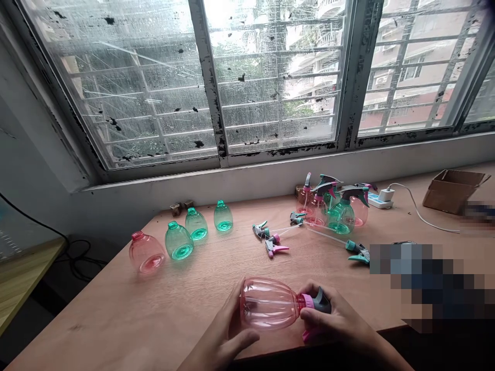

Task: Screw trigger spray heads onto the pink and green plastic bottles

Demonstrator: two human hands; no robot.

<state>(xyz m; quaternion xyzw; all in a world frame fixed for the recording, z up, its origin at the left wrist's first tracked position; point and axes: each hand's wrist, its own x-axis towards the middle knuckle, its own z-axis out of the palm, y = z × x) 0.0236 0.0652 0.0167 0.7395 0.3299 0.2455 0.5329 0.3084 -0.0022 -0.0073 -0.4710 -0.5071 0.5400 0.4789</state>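
Note:
A clear pink spray bottle lies sideways between my hands, its base to the left and its neck to the right. My left hand is closed round the base end, the thumb at the near side. With fingers and thumb, my right hand grips the pink collar of the dark grey and pink spray head at the neck. The head sits on the bottle; how tightly it is screwed cannot be seen. A straight dip tube shows through the plastic.
Open bottles, one pink and several green, stand at the left. Loose spray heads with tubes lie mid-table. Bottles fitted with spray heads cluster at the back, near a power strip and cardboard box. A blurred patch covers the right.

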